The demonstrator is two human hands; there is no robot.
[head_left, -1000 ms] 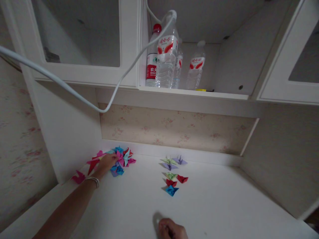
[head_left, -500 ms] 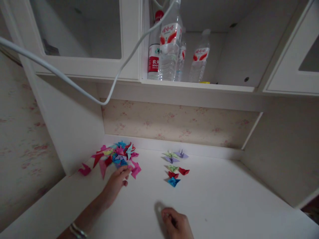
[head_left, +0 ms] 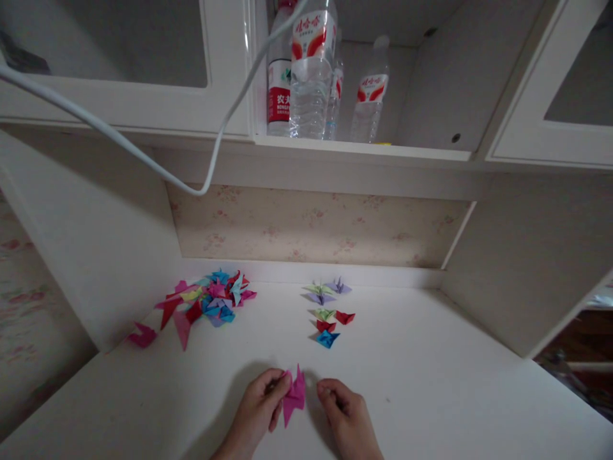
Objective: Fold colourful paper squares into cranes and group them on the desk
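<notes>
Between the thumb and fingers of my left hand (head_left: 262, 404) is a pink origami crane (head_left: 295, 396), held by one side above the white desk (head_left: 412, 383). My right hand (head_left: 345, 412) is curled just to the right of it, not touching the crane. Its thumb and forefinger are pressed together, and whether anything is between them cannot be seen. At the back left lies a heap of folded paper cranes (head_left: 218, 300) in pink, red, blue and other colours. Farther right stands a small group with a blue crane (head_left: 327, 338), a red crane (head_left: 345, 317) and a purple crane (head_left: 339, 286).
An open shelf (head_left: 364, 148) above the desk holds several plastic bottles (head_left: 313, 70). A white cable (head_left: 143, 163) hangs across the upper left. Side panels (head_left: 522, 255) close in the desk, with floral wallpaper (head_left: 306, 223) at the back.
My left hand has come from the heap toward the front middle, bringing the pink origami crane. My right hand stays curled near the front. The view has shifted slightly.
</notes>
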